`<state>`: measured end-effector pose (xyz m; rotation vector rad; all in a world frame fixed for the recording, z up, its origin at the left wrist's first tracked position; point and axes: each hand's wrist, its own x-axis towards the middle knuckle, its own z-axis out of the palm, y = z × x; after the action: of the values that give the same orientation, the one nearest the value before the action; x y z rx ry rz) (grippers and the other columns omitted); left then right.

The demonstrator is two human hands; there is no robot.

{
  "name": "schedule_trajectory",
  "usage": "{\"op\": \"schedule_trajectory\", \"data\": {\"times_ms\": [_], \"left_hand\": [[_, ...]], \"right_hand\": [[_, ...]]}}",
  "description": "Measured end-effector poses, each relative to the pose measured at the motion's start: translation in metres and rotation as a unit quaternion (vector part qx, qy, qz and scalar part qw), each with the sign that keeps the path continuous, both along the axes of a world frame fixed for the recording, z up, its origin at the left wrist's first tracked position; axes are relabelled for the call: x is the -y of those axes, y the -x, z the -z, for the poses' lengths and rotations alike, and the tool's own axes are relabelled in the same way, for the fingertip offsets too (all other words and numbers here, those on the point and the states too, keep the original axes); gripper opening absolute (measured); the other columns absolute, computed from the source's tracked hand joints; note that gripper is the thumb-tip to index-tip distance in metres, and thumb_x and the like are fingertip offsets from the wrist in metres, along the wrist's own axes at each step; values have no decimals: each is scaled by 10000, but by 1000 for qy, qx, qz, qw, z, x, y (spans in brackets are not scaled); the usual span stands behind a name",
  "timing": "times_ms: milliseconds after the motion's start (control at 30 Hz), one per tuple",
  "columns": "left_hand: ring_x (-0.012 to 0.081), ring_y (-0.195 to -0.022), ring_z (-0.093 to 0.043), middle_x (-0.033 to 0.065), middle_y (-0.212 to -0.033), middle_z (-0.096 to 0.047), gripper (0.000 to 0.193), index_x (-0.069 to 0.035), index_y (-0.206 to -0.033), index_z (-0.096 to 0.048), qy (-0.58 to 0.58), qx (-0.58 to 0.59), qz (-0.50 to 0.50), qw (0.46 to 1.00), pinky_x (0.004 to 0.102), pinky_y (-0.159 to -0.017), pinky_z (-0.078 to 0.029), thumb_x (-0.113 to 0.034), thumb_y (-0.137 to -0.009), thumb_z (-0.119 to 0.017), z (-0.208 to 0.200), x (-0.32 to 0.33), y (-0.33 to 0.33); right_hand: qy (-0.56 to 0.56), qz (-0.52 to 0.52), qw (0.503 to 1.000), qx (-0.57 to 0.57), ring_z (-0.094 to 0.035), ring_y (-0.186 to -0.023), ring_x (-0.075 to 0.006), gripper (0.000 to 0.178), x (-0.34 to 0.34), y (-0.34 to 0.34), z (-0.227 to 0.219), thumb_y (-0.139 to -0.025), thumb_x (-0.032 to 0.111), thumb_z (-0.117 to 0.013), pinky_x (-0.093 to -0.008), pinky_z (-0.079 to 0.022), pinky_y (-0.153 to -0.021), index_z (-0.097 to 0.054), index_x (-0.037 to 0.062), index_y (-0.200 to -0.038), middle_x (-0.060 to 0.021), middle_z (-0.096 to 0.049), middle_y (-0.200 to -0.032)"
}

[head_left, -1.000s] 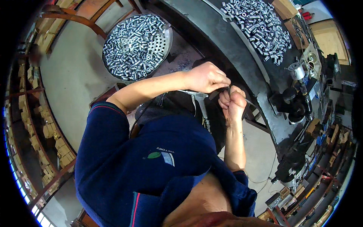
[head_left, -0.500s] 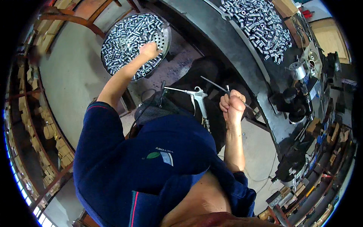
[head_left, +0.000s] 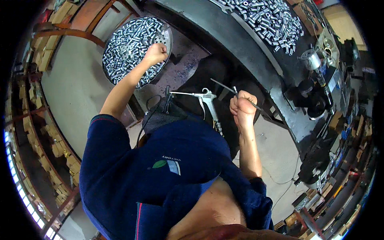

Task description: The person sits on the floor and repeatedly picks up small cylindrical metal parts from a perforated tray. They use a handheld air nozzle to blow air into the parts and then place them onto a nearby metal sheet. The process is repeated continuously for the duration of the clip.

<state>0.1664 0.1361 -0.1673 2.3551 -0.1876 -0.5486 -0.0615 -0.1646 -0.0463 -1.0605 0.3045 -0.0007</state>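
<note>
My left hand is closed in a fist over the right part of a round perforated metal pan. Short shiny metal sleeves are heaped in that pan. Whatever the fist may contain is hidden. In front of my body, my right hand is wrapped around a thin dark metal rod, which slants up to the left. A small metal piece sits at the rod just by my fingers. Between my two arms, a silver air blow gun rests on my lap, its long nozzle pointing left.
A dark workbench runs along the right, bearing another pile of metal sleeves and an open-end wrench. Black bench machinery stands at its near end. Shelves with wooden blocks line the left; a wooden chair stands behind the pan.
The view has shifted slightly, moving the bench and pan in the picture. My left fist has turned and risen a little from the pan. My right hand keeps its hold on the rod.
</note>
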Motion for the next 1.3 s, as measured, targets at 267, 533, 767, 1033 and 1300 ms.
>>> {"op": "schedule_trajectory", "data": {"times_ms": [267,533,767,1033,1300], "left_hand": [[233,-807,-631,107,-896,-619,196,26,-985,-576,498,-296,64,813,316,-769,-497,-63,-812,-598,-115,57,74],[172,-492,-545,90,-683,-578,256,-7,-904,-588,480,-395,15,783,302,-634,-488,-255,-880,-532,-130,87,110],[164,-383,-480,89,-585,-546,287,-19,-842,-598,432,-373,2,821,299,-562,-474,-293,-889,-525,-132,92,112],[127,-729,-593,68,-790,-621,136,33,-904,-616,342,-126,106,925,250,-678,-484,-54,-802,-632,-156,104,123],[134,-818,-587,67,-875,-614,192,21,-960,-583,370,-142,148,906,246,-751,-468,-43,-787,-639,-156,110,122]], "right_hand": [[299,-97,944,97,-267,-516,-45,240,-19,-15,-21,-623,97,-510,-271,-200,-445,-298,50,-519,21,-252,-515],[294,-102,940,141,-250,-470,-68,281,-25,-18,-28,-624,116,-539,-288,-207,-416,-293,33,-518,-34,-208,-494],[321,-96,927,169,-275,-449,-81,277,-29,-19,-31,-622,77,-542,-291,-240,-406,-289,32,-518,-44,-221,-488],[375,-81,910,159,-479,-403,-285,123,-39,-19,-28,-606,58,-564,-330,-373,-422,-468,8,-550,-173,-428,-479],[356,-63,917,166,-324,-417,-122,242,-31,-17,-18,-640,64,-568,-286,-289,-409,-355,31,-531,-87,-317,-476]]}}
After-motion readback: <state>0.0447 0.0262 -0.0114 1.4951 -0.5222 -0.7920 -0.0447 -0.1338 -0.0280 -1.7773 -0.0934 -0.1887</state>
